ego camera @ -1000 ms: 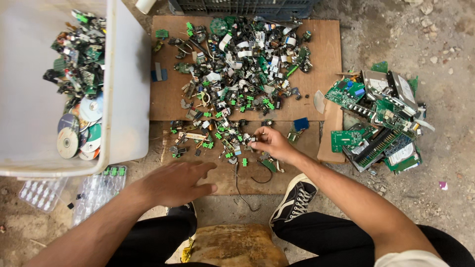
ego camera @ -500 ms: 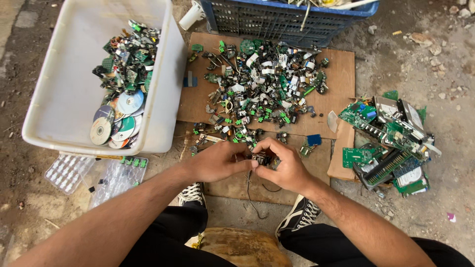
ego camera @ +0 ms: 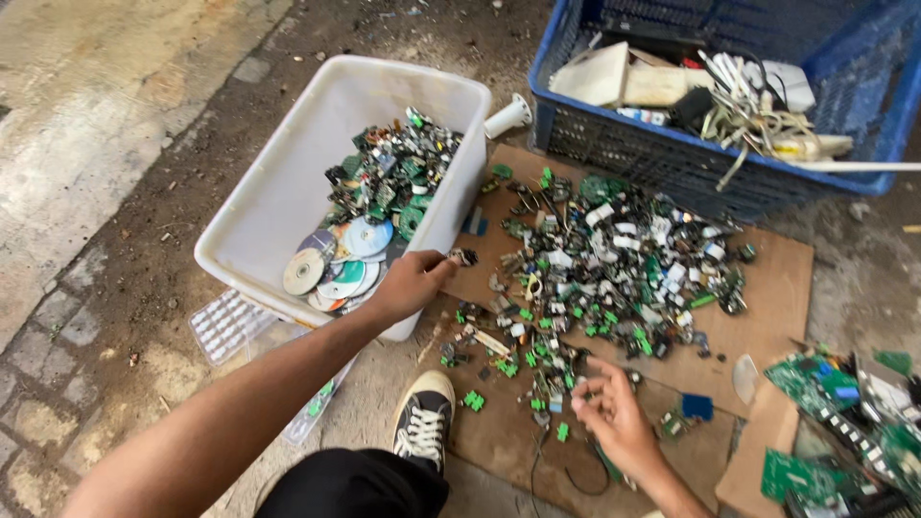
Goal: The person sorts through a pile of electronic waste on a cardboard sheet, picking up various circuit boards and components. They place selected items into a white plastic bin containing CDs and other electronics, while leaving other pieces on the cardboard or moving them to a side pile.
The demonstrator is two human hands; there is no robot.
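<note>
Nearest the camera sit a dark trouser knee and a black-and-white sneaker [ego camera: 422, 422], planted on the edge of the cardboard sheet [ego camera: 767, 278] that lies on the ground.

Half a second ago both hands were together at the near edge of the parts pile, working one small piece between them. They have now parted. The right hand [ego camera: 609, 408] has stayed low over the cardboard, fingers loosely curled with thumb and fingertips pinched together over the scattered green connectors [ego camera: 472, 400] — whether it holds a tiny bit I cannot tell. The left hand [ego camera: 413, 283] has swung out to the left and now grips a small dark component [ego camera: 467, 257] between thumb and fingertips, held right at the near wall of the white tub [ego camera: 278, 192], just above its rim.

So the piece has been pulled free and carried to the tub — it is at the edge, not yet inside.

Inside the tub lie shiny discs [ego camera: 336, 264] and a heap of green and dark parts. Past the hands the main pile of mixed parts [ego camera: 624, 259] covers the cardboard; circuit boards [ego camera: 844, 412] are stacked at the right. Farthest off stands a blue crate [ego camera: 672, 163] holding cables and pale boxes, with a small white funnel-shaped piece [ego camera: 507, 116] beside it.
</note>
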